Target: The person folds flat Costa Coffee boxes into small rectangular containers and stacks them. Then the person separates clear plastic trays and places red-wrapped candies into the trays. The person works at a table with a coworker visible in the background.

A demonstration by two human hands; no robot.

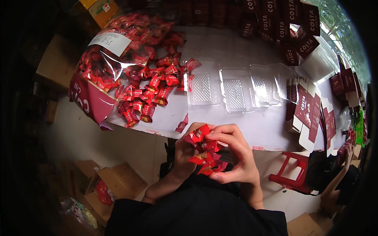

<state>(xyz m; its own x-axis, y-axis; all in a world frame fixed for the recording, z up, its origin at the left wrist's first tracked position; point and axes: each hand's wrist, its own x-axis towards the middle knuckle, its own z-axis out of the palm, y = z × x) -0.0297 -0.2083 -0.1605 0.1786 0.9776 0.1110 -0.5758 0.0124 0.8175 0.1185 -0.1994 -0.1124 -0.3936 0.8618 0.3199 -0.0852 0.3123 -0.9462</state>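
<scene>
Both my hands are in front of me, just off the near edge of the table, gathered around several red wrapped candies [205, 158] stacked in a column. My left hand [184, 154] is closed along their left side, its fingers partly hidden behind them. On the other side, my right hand [242, 157] curls in, index finger near the top candy and thumb by the bottom one. Beyond, a pile of the same red candies [155, 82] spills from a large clear bag [118, 51]. Clear plastic trays [236, 88] with ribbed bottoms lie in a row at the table's middle.
Flat maroon-and-white cartons [309, 108] lie on the right of the white table [173, 122]. Maroon boxes [283, 23] are stacked at the far right. Below stand a red stool [291, 173] and an open cardboard box [122, 179]. Another person's arm [339, 175] shows at right.
</scene>
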